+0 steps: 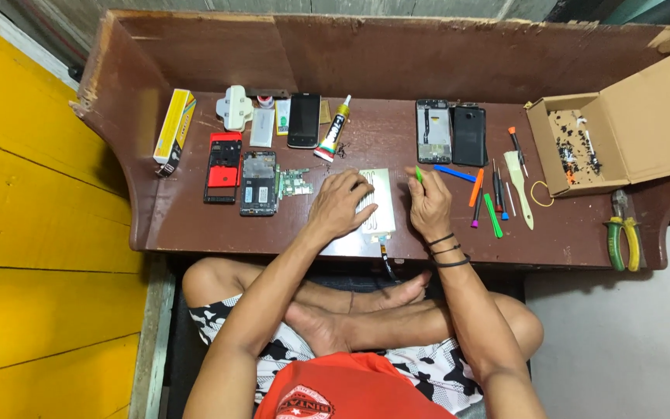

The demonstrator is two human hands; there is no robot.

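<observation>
We are sitting cross-legged at a low dark-brown wooden workbench [195, 225], looking straight down at our own hands. Our left hand [340, 206] is lying flat with its fingers spread, pressing on a thin pale rectangular phone panel [379, 203] that is resting near the front edge of the bench, about the middle. A narrow ribbon tail [385, 256] is hanging off its near end over the edge.

Our right hand [429, 206] is sitting just right of the panel, fingers curled together and pinching a small green plastic pry tool [419, 175], whose tip is pointing away from us.

We are judging the panel to be light, flat and stiff but brittle: it probably cracks if flexed and slides easily on the smooth wood, so the flat palm is steadying it well. Holding it by its long edges looks safest; the dangling ribbon looks delicate and is no place to grip.

To the left are lying a red phone frame [222, 167], an opened dark phone body [258, 183] and a small green circuit board [295, 183]. Further back are standing a black phone [304, 120] and a white glue tube [333, 130]. To the right, coloured plastic pry tools and screwdrivers [486, 198] are lying near an open cardboard box [583, 143] of tiny screws, with yellow-and-green-handled pliers [623, 237] at the far right.
</observation>
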